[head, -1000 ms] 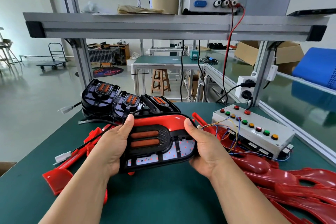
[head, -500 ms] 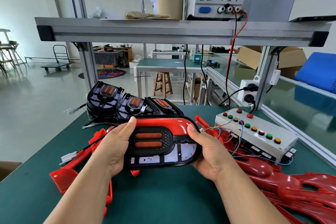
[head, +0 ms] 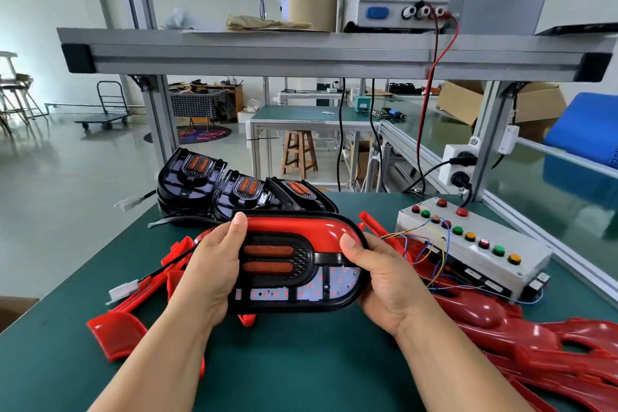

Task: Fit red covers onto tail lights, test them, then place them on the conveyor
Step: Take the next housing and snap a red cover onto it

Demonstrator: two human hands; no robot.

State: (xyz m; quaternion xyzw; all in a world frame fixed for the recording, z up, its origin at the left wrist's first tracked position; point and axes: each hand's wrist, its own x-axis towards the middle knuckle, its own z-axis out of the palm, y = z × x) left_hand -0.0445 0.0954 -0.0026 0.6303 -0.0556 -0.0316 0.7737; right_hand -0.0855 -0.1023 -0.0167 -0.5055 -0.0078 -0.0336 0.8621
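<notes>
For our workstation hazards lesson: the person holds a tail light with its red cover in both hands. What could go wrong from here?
1. A black lead with a white connector runs from behind the left hand across loose red covers; lifting the tail light may snag it.
2. Thin loose wires from the button box lie close to the right hand and could catch.

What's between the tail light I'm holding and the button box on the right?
Only the end of a red cover and loose coloured wires lie between the tail light and the button box.
</notes>
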